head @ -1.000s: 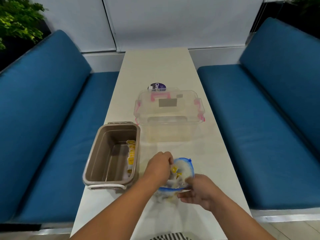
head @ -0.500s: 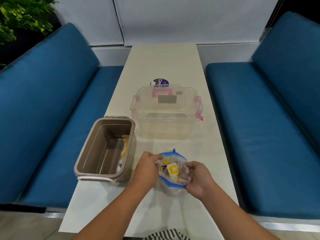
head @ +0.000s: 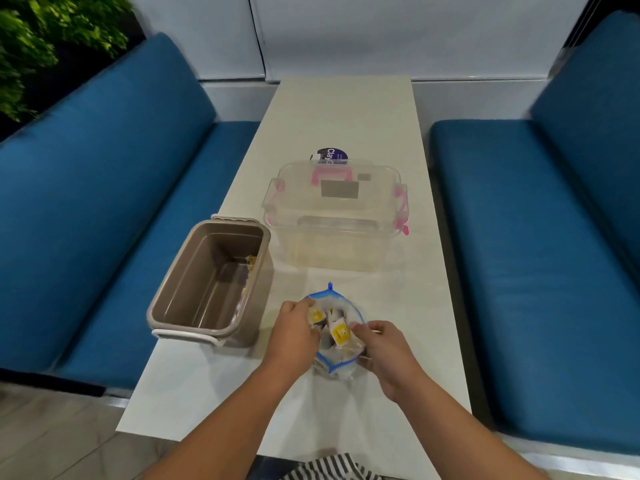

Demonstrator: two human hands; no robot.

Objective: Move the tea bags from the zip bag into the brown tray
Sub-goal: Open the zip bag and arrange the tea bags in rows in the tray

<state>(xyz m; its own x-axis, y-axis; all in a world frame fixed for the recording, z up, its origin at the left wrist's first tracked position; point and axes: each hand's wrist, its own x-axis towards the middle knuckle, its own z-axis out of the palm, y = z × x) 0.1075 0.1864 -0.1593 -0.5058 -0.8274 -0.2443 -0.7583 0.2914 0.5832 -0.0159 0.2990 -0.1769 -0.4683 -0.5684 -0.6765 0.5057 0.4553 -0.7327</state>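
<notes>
The zip bag (head: 348, 304) stands on the near part of the white counter (head: 346, 109), its blue-edged mouth pulled open and facing up between the 2 hands. The left hand (head: 294, 329) has its fingers curled over the left edge of the mouth, with a yellow-tagged tea bag touching its fingertips. Whether it pinches that tea bag or only the bag's edge cannot be told. The right hand (head: 386, 353) grips the right side of the zip bag, thumb and fingers closed on the plastic near the rim.

Several tea bags (head: 338, 333) show inside the open mouth, white sachets with yellow labels, 1 of them upright in the middle. The brown tray (head: 194, 271) sits just to the left of the zip bag, near the counter's left edge, with a white handle at its near end. A few yellow-tagged sachets lie along its right inner wall, and the rest of its floor is bare.

Beyond the zip bag stands a clear lidded box (head: 336, 216) with pink latches, and a round purple label (head: 330, 155) peeks out behind it. Blue cushioned benches (head: 104, 202) flank the counter on both sides. A green plant (head: 41, 39) fills the upper left corner, and striped cloth (head: 332, 467) shows at the bottom edge.
</notes>
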